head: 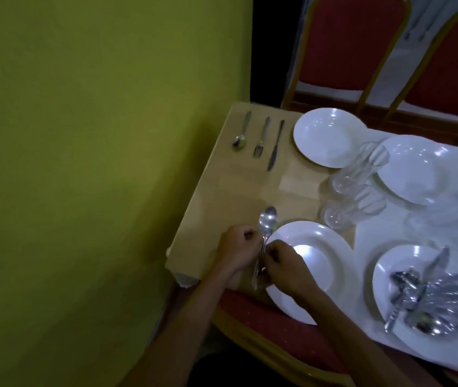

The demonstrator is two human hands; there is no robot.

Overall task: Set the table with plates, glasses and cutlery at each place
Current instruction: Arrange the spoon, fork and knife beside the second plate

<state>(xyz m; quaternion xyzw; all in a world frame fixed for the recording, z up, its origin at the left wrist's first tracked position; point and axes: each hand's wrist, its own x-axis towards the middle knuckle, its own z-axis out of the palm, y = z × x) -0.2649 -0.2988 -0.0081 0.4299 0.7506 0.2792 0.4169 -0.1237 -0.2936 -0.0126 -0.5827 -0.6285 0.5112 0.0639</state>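
Cutlery-laying step: spoon [267,222] is gripped by left hand [238,248] and right hand [285,265] beside plate [333,244]; placement on counter [236,191] is needed.

Yellow-green wall [82,135] at left; two red gold-framed chairs [345,51] far side; red chair seat [278,325] near side.
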